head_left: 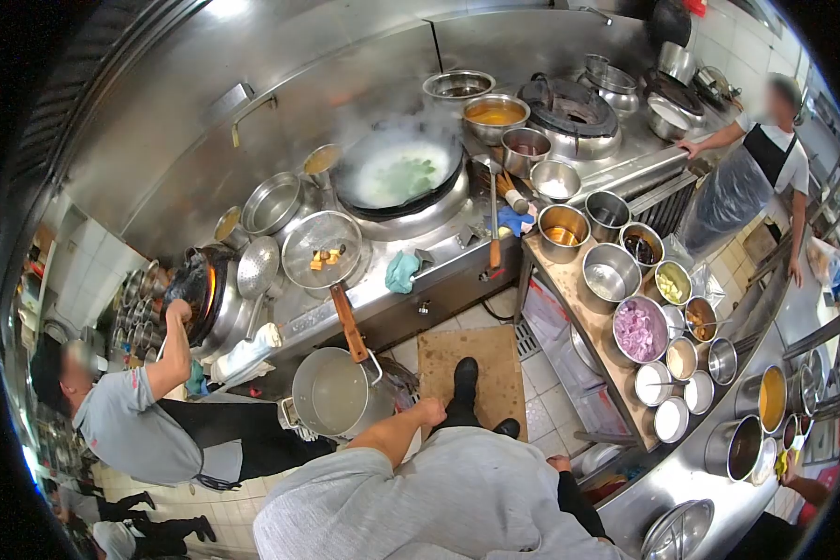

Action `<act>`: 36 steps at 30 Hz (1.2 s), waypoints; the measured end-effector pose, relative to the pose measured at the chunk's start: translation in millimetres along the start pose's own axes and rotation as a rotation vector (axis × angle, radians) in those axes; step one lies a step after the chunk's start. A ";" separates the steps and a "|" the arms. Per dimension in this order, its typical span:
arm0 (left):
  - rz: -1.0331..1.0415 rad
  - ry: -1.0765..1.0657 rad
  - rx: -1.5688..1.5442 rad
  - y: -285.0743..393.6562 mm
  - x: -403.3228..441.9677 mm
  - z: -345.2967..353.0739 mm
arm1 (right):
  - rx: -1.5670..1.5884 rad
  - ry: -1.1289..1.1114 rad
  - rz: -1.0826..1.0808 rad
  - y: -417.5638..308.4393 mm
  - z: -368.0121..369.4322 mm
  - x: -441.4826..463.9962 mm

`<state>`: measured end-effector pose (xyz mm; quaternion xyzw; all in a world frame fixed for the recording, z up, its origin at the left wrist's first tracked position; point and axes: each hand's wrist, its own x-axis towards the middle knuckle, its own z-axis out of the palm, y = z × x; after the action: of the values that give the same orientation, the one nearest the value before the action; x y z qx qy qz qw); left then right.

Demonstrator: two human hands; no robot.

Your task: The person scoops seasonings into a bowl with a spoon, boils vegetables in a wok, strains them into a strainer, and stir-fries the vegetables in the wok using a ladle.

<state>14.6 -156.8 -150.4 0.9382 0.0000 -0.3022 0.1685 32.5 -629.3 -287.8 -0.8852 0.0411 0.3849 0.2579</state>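
Steel pot [303, 392]: left of centre in the lower half, holding cloudy liquid.
Left hand [428, 412]: right of the pot, fingers apparently curled; cannot tell whether it grasps anything.
Right hand [558, 462]: lower right of centre, partly hidden; its grip cannot be told.
Strainer [321, 225]: above the pot, bearing orange-brown pieces.
Wok [399, 214]: upper centre, steaming.

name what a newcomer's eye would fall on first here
Probably the steaming wok at upper centre, with green pieces in pale liquid. Next, perhaps, the chopped purple pieces on the crowded table at right. Then the orange glow at far left, close to a co-worker's hand.
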 end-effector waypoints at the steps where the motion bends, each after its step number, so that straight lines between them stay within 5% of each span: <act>1: -0.026 0.012 -0.016 0.7 -0.3 1.3 | 0.002 -0.018 0.008 -5.9 -6.0 -5.6; 22: -0.002 -0.006 -0.061 -14.7 -20.5 -22.9 | -0.039 0.031 0.003 -1.9 32.0 23.3; 27: -0.272 0.261 -0.346 -11.7 -6.0 -37.7 | -0.121 -0.024 -0.187 -7.5 41.2 47.1; 30: -0.269 0.317 -0.552 -2.8 2.4 -93.3 | -0.601 0.028 -0.709 -19.6 34.2 60.8; 33: -0.271 0.500 -0.701 8.9 12.2 -161.0 | -0.759 -0.036 -0.695 -60.5 8.8 63.5; 36: -0.220 0.947 -0.557 -11.4 37.0 -205.8 | -0.647 -0.110 -0.638 -110.1 -20.4 74.9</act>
<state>160.4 -84.8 -18.5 0.8861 0.2533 0.1478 0.3589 128.4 -534.7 -282.1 -0.8669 -0.3698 0.3255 0.0755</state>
